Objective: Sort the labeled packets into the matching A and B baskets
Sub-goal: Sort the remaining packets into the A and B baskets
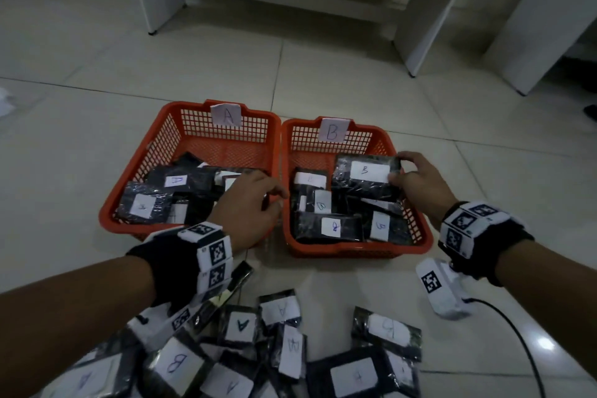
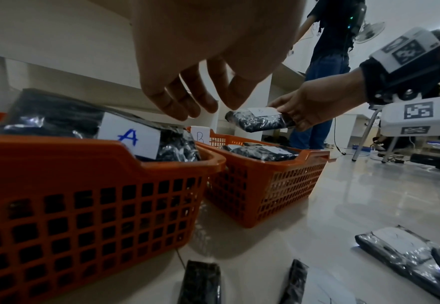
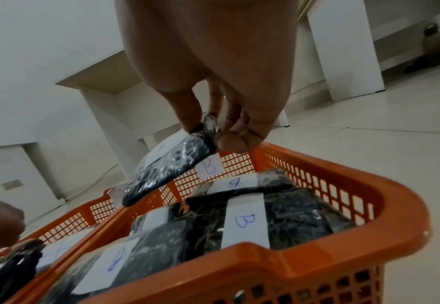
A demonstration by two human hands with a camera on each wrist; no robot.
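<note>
Two orange plastic mesh baskets sit side by side, touching, on the pale tiled floor: the basket tagged A (image 1: 193, 139) on the left, the basket tagged B (image 1: 381, 145) on the right, both part-filled with black plastic-wrapped packets. The right hand (image 1: 416, 181) pinches one end of a black packet with a white B label (image 1: 365, 176) between thumb and fingers, holding it above the B basket, clear of the packets inside. The left hand (image 1: 248, 207) hovers over the A basket's right edge, fingers loosely spread, holding nothing. A loose pile of labelled black packets (image 1: 290, 349) lies on the floor nearer the person.
</note>
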